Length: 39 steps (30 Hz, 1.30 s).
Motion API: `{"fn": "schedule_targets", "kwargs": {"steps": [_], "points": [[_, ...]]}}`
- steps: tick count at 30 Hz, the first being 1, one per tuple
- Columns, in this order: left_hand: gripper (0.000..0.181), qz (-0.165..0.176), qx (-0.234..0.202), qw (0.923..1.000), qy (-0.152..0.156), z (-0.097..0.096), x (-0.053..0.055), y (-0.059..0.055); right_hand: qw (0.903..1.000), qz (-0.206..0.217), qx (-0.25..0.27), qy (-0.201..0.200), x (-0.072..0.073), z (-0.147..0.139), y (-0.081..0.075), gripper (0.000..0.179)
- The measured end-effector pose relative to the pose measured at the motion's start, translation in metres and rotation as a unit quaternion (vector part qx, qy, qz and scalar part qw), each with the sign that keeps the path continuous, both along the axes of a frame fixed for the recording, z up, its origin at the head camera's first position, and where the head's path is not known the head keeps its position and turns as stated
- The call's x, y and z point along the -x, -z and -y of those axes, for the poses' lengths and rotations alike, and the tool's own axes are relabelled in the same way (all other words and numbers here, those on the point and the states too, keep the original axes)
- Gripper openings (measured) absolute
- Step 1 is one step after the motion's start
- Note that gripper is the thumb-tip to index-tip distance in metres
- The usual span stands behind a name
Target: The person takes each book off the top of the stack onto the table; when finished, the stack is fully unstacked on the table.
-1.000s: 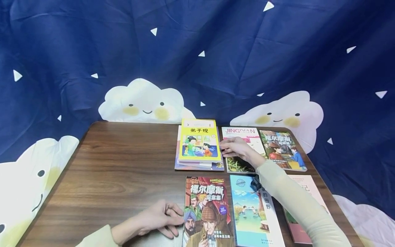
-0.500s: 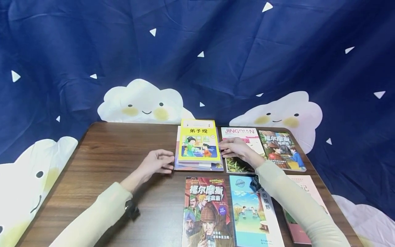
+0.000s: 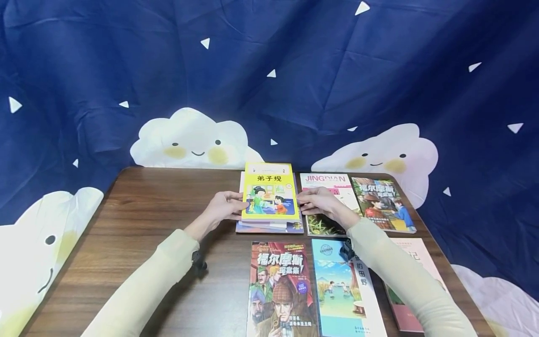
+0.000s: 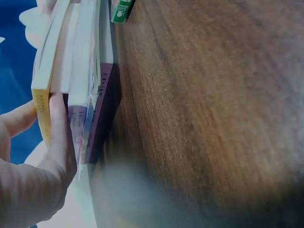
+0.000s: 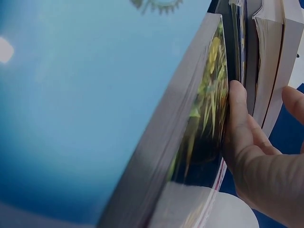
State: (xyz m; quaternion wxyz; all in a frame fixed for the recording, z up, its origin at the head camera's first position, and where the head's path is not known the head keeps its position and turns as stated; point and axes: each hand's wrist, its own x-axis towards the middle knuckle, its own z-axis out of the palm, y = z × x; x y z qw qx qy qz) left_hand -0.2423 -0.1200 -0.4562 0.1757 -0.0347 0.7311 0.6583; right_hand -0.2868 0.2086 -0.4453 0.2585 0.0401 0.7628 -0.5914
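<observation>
Stack (image 3: pixel 269 227) with yellow book (image 3: pixel 269 192) topmost: left hand (image 3: pixel 223 206) pinches that book; right hand (image 3: pixel 326 203), grip loosely parted, touches the stack's side.

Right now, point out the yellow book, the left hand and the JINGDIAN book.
Yellow book (image 3: pixel 271 193): head view, middle of its front cover.
Left hand (image 3: pixel 216 210): head view, back of the hand.
JINGDIAN book (image 3: pixel 325 180): head view, upper front cover, at the title.

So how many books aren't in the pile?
5. Right of the pile: the JINGDIAN book, then the dark book. Nearer, left to right: the red book, the blue book and the pink book. More could be hidden underneath.
</observation>
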Motion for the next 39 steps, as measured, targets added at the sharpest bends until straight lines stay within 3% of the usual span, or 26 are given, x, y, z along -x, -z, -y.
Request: {"fn": "schedule_targets", "kwargs": {"steps": [10,17,25,33,39], "points": [[0.054,0.034,-0.002,0.9994,0.005,0.004,0.005,-0.005,1.0,-0.002,0.0,-0.005,0.0,0.001,-0.002,0.042],[0.054,0.02,-0.033,0.9992,0.006,0.019,0.004,-0.009,0.9999,-0.006,-0.012,-0.001,0.001,0.002,0.0,0.041],[0.055,-0.013,-0.041,0.999,0.011,0.057,-0.007,-0.015,0.9996,-0.016,-0.023,-0.003,0.001,0.003,0.0,0.045],[0.062,-0.02,-0.028,0.9994,0.0,0.104,-0.02,-0.023,0.9996,-0.018,-0.02,0.002,0.001,0.002,0.002,0.047],[0.067,-0.025,-0.026,0.9993,-0.007,0.137,-0.028,-0.02,0.9996,-0.021,-0.018,0.0,0.0,0.002,0.003,0.053]]}}
